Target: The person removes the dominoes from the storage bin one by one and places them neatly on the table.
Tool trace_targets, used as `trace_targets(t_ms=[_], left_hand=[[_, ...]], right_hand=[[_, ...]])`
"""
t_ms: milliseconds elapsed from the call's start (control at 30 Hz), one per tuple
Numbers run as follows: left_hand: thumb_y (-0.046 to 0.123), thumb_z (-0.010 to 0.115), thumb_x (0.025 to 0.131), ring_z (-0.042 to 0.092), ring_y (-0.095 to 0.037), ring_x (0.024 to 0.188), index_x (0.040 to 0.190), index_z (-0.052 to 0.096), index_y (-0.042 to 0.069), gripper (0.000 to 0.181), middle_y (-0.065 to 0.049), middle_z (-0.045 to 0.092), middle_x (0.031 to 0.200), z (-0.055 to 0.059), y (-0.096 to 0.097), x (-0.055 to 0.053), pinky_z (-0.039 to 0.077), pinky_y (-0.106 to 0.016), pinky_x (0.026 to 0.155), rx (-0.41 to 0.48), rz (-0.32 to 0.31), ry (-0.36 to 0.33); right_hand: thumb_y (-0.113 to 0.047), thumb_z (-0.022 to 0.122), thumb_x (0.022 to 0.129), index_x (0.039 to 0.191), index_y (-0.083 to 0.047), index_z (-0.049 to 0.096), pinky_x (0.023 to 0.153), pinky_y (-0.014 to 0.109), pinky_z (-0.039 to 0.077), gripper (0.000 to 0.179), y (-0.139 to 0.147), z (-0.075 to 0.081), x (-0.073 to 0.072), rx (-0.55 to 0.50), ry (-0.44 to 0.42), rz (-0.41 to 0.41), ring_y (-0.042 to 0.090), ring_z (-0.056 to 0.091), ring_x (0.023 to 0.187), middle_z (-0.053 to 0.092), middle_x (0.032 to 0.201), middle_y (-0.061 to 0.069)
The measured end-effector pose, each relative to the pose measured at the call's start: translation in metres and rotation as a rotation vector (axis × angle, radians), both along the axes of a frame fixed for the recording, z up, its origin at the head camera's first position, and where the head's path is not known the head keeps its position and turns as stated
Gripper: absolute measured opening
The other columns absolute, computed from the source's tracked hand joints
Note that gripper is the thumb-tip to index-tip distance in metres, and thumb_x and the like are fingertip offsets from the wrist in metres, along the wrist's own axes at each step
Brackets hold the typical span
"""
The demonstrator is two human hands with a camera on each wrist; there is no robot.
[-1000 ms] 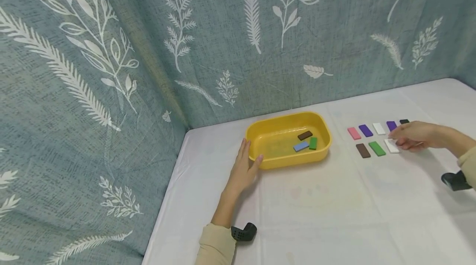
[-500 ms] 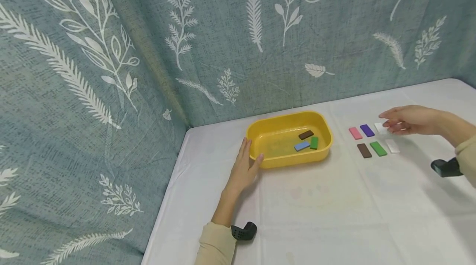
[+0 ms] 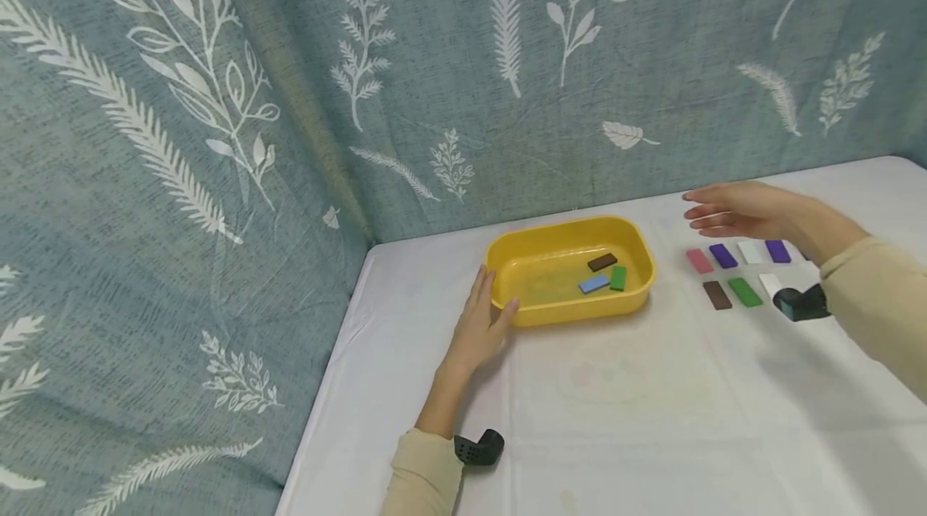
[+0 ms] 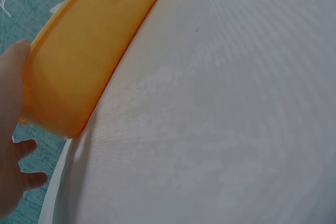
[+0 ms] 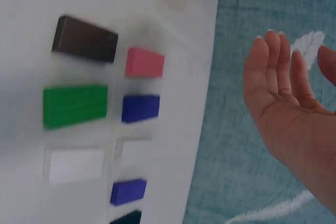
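Observation:
My left hand (image 3: 478,335) rests against the left end of a yellow tray (image 3: 572,311), fingers nearly straight along its outside and thumb by the front rim. In the left wrist view, the thumb lies at the tray's rim. Inside the tray are a dark brown block (image 3: 603,262), a blue block (image 3: 595,283) and a green block (image 3: 618,278). My right hand (image 3: 753,208) is raised beyond the rows of blocks, near the pink block (image 3: 699,261). Its fingers are extended and loose, with nothing seen in them in the right wrist view.
Two rows of small flat blocks lie right of the tray. They include a brown block (image 3: 717,295), a green block (image 3: 744,291), purple blocks and white blocks. A black block (image 5: 126,217) shows in the right wrist view. A patterned curtain (image 3: 434,97) stands behind the white-covered table (image 3: 615,419).
My right hand has left the white and purple blocks at the right, rising and moving left toward the tray. The left hand stays at the tray.

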State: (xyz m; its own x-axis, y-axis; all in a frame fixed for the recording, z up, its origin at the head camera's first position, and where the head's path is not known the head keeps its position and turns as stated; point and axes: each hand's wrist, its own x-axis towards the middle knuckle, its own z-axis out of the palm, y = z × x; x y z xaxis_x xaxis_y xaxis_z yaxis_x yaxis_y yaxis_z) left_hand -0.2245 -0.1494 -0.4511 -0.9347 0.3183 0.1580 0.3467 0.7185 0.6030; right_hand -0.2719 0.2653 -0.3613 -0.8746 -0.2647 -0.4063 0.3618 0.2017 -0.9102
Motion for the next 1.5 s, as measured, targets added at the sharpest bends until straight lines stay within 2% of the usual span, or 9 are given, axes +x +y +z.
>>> trace_targets(t_ms=[100, 267, 367, 533, 700, 967, 1133, 1233, 1500], left_hand=[[0.048, 0.04, 0.1, 0.011, -0.029, 0.143, 0.152, 0.018, 0.004, 0.072, -0.012, 0.007, 0.158, 0.0, 0.001, -0.001, 0.018, -0.05, 0.111, 0.0, -0.002, 0.001], [0.051, 0.038, 0.099, 0.011, -0.028, 0.143, 0.151, 0.018, 0.003, 0.074, -0.012, 0.007, 0.158, 0.001, 0.001, -0.001, 0.018, -0.049, 0.111, -0.006, -0.009, 0.004], [0.054, 0.037, 0.099, 0.011, -0.028, 0.143, 0.151, 0.018, 0.002, 0.076, -0.012, 0.006, 0.158, 0.001, 0.001, -0.001, 0.018, -0.049, 0.111, -0.01, -0.011, 0.005], [0.054, 0.036, 0.099, 0.011, -0.028, 0.143, 0.151, 0.018, 0.003, 0.076, -0.011, 0.006, 0.159, 0.002, 0.003, -0.002, 0.018, -0.049, 0.111, -0.012, -0.014, 0.0], [0.055, 0.035, 0.099, 0.011, -0.028, 0.143, 0.152, 0.017, 0.003, 0.076, -0.012, 0.006, 0.159, 0.003, 0.004, -0.003, 0.018, -0.048, 0.111, -0.024, -0.023, -0.001], [0.053, 0.037, 0.099, 0.013, -0.031, 0.142, 0.151, 0.019, 0.002, 0.075, -0.013, 0.007, 0.158, 0.003, 0.002, -0.001, 0.019, -0.05, 0.11, -0.013, -0.011, 0.007], [0.051, 0.038, 0.099, 0.012, -0.031, 0.142, 0.151, 0.018, 0.001, 0.074, -0.014, 0.007, 0.158, 0.002, 0.001, 0.0, 0.018, -0.05, 0.111, -0.012, -0.003, 0.006], [0.052, 0.037, 0.099, 0.012, -0.03, 0.142, 0.151, 0.018, 0.001, 0.075, -0.013, 0.007, 0.158, 0.002, 0.001, 0.0, 0.018, -0.049, 0.111, -0.012, -0.002, 0.004], [0.054, 0.035, 0.099, 0.012, -0.029, 0.143, 0.151, 0.018, 0.001, 0.076, -0.012, 0.006, 0.158, 0.002, -0.001, -0.001, 0.018, -0.048, 0.111, -0.014, -0.014, 0.004]], right_hand=[[-0.033, 0.046, 0.101, 0.15, 0.004, 0.007, 0.094, 0.033, 0.046, 0.073, -0.013, 0.0, -0.003, -0.015, 0.007, 0.011, 0.009, 0.06, 0.092, 0.044, 0.129, 0.016], [-0.032, 0.043, 0.102, 0.15, 0.004, 0.008, 0.094, 0.032, 0.046, 0.07, -0.032, 0.001, -0.007, -0.017, 0.02, 0.038, 0.01, 0.059, 0.095, 0.027, 0.144, 0.029], [-0.033, 0.043, 0.102, 0.15, 0.004, 0.009, 0.096, 0.033, 0.044, 0.07, -0.043, 0.001, -0.01, -0.029, 0.015, 0.046, 0.014, 0.057, 0.101, 0.021, 0.147, 0.03], [-0.027, 0.041, 0.104, 0.15, 0.004, 0.012, 0.099, 0.035, 0.042, 0.063, -0.058, -0.001, -0.014, -0.032, -0.005, 0.058, 0.029, 0.05, 0.118, 0.023, 0.147, 0.031], [-0.022, 0.041, 0.104, 0.149, 0.006, 0.014, 0.1, 0.036, 0.039, 0.06, -0.072, -0.003, -0.015, -0.03, -0.011, 0.078, 0.03, 0.049, 0.12, 0.026, 0.145, 0.029], [-0.019, 0.038, 0.104, 0.146, 0.011, 0.018, 0.096, 0.033, 0.044, 0.055, -0.099, -0.016, -0.019, -0.02, -0.018, 0.14, 0.017, 0.06, 0.097, 0.054, 0.117, 0.016], [-0.018, 0.038, 0.103, 0.146, 0.01, 0.02, 0.088, 0.027, 0.047, 0.054, -0.114, -0.022, -0.019, 0.031, -0.058, 0.199, 0.02, 0.052, 0.098, 0.047, 0.115, 0.016], [-0.019, 0.041, 0.102, 0.144, 0.01, 0.024, 0.084, 0.026, 0.048, 0.053, -0.121, -0.021, -0.016, 0.084, -0.081, 0.207, 0.02, 0.049, 0.091, 0.044, 0.109, 0.015], [-0.017, 0.046, 0.101, 0.135, 0.013, 0.035, 0.076, 0.027, 0.053, 0.047, -0.132, -0.018, -0.012, 0.205, -0.085, 0.195, 0.014, 0.056, 0.072, 0.053, 0.083, 0.007]])
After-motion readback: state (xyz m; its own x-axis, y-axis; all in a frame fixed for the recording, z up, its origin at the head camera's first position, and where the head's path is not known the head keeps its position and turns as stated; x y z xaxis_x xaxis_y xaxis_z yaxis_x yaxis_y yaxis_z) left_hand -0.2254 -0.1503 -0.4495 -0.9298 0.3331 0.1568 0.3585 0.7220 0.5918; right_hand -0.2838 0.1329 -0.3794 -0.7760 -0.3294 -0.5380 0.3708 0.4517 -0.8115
